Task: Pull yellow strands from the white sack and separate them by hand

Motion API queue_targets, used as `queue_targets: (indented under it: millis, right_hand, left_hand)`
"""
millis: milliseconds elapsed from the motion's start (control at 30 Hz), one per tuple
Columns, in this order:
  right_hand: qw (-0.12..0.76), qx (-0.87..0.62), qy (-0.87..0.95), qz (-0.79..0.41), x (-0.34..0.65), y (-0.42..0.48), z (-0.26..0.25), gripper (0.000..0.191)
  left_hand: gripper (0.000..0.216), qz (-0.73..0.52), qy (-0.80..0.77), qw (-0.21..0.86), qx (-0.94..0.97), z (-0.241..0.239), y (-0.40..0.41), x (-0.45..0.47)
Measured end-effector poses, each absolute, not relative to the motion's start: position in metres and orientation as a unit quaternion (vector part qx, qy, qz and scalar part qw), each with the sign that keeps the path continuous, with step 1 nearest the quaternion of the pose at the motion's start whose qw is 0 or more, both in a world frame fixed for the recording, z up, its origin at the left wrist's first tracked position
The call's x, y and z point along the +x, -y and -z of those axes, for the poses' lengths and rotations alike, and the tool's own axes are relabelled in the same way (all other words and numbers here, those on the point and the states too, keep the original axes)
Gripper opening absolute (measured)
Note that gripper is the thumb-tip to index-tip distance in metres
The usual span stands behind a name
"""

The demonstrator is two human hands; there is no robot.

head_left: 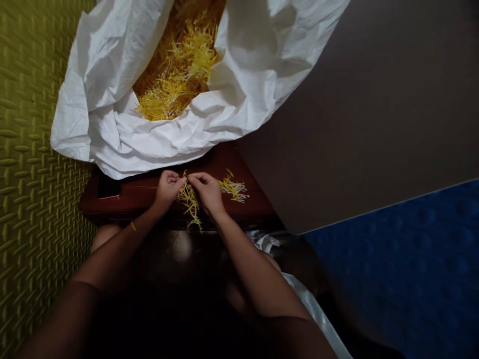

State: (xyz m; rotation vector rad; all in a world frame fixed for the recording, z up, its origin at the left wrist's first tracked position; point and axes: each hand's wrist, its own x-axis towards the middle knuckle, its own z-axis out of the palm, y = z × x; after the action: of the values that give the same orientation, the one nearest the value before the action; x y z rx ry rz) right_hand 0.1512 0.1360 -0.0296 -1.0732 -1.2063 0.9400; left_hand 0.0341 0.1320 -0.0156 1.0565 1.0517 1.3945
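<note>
Apparently, most of the work is left: the white sack [224, 122], spread over the far edge of the red-brown bench [224, 159], holds a large heap of yellow strands [179, 75]. The left hand [167, 189] pinches a thin yellow bunch [190, 202], which reaches down to the near edge. From the other side, the right hand [207, 192] pinches its top; both forearms [127, 234] stretch forward and come together there. Toward the right end lies a small yellow pile [234, 188]; whether it is finished, I cannot tell.
</note>
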Motion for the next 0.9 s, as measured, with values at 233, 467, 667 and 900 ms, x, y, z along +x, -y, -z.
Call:
queue_targets:
  millis: [233,467,667,900]
  right_hand:
    - [0.544,-0.431,0.707,-0.136,0.155,-0.128,0.021,0.013]
    - [0.516,-0.417,0.745,-0.07,0.162,-0.127,0.019,0.017]
    - [0.532,-0.424,0.729,-0.074,0.163,-0.129,0.022,0.016]
    - [0.533,-0.409,0.733,-0.103,0.162,-0.128,0.021,0.013]
  left_hand:
    - [0.026,-0.513,-0.414,0.616,0.431,0.021,-0.131,0.031]
    - [0.031,-0.466,-0.373,0.701,0.39,0.015,-0.129,0.033]
    - [0.027,-0.441,-0.357,0.711,0.415,0.016,-0.129,0.031]
    - [0.019,-0.511,-0.378,0.6,0.485,0.016,-0.132,0.03]
